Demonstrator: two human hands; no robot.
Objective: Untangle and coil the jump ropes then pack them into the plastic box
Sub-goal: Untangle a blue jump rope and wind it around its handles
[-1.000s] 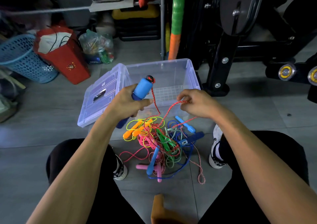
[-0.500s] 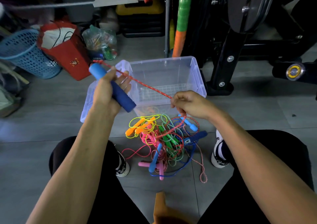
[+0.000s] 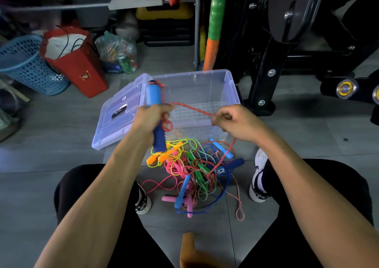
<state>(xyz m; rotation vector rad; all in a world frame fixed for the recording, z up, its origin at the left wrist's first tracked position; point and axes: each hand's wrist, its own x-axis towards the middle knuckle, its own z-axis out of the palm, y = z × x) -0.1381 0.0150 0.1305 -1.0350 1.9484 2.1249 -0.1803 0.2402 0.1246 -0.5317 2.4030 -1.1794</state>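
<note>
Grey floor tiles (image 3: 61, 144) carry everything, with black gym equipment (image 3: 287, 41) at the far right and a blue basket (image 3: 22, 62) and red paper bag (image 3: 75, 62) at the far left. Between the person's knees lies a tangle of jump ropes (image 3: 194, 169) in yellow, pink, green, blue and red-white. Just beyond it stands the clear plastic box (image 3: 231, 91), open, its lid (image 3: 119, 115) leaning on the left side. The left hand (image 3: 151, 117) grips a blue handle (image 3: 153, 95) upright, with loops of red-white rope (image 3: 192, 108) wound beside the fingers. That rope runs right to the right hand (image 3: 235, 122), whose curled fingers pinch it, then drops down into the pile. Both hands hover near the front wall of the box.
</note>
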